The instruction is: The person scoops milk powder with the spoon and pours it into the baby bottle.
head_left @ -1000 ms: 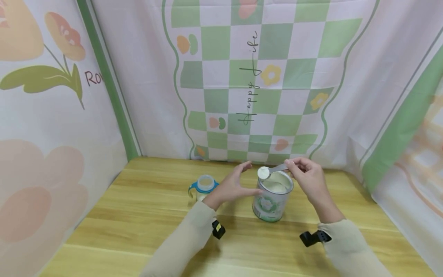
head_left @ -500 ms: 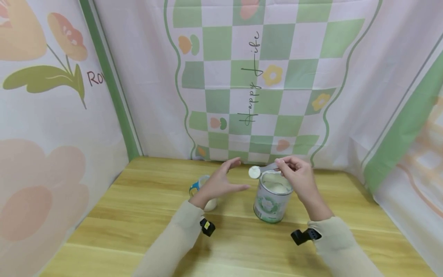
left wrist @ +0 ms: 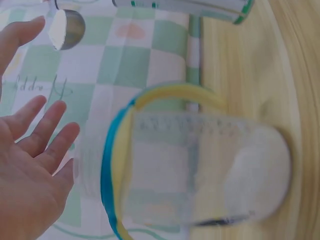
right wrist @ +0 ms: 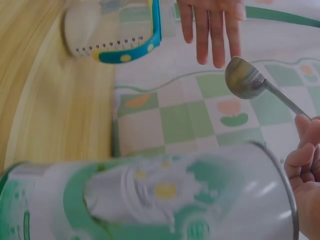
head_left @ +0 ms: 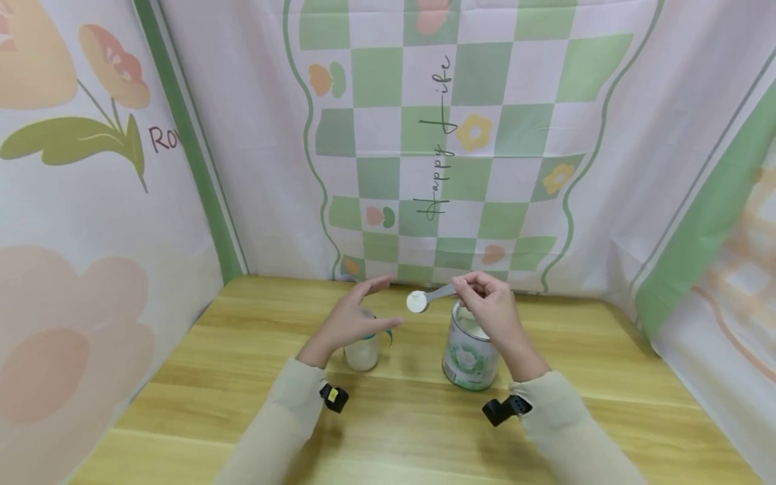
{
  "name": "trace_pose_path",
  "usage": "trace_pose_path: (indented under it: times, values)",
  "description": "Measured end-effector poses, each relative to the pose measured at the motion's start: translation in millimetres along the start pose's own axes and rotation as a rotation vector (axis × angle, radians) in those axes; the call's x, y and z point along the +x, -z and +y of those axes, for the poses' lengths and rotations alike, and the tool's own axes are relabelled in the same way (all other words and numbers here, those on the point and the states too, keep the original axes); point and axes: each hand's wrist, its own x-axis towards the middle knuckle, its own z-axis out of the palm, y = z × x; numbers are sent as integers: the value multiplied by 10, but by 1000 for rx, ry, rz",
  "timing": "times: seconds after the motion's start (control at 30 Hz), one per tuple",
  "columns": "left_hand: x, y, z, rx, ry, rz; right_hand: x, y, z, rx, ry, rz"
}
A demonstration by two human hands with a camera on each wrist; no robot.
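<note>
L hand [head_left: 349, 318] is hovering w/ fingers straight & spread, palm facing right, gripping nothing. R hand [head_left: 488, 304] is pinching w/ thumb & curled fingers, raised at approx. same height. Both forearms, in beige sleeves, are angling inward; wrists are wearing black mounts.

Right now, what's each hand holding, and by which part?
The right hand pinches the spoon by the end of its handle, its bowl heaped with white powder. The left hand holds nothing, open above the bottle.
</note>
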Motion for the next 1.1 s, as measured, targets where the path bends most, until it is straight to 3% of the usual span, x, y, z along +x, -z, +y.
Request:
trace_pose_path:
  times: [0.47, 0.73, 1.1]
  values:
    - [-241, 114, -264, -37, 121, 41, -17, -321, -111, 33, 0, -32]
    - [-357, 65, -492, -32, 139, 59, -29, -471, -110, 64, 0, -54]
    - [-378, -2, -605, -64, 187, 95, -37, -667, -113, 76, 27, -65]
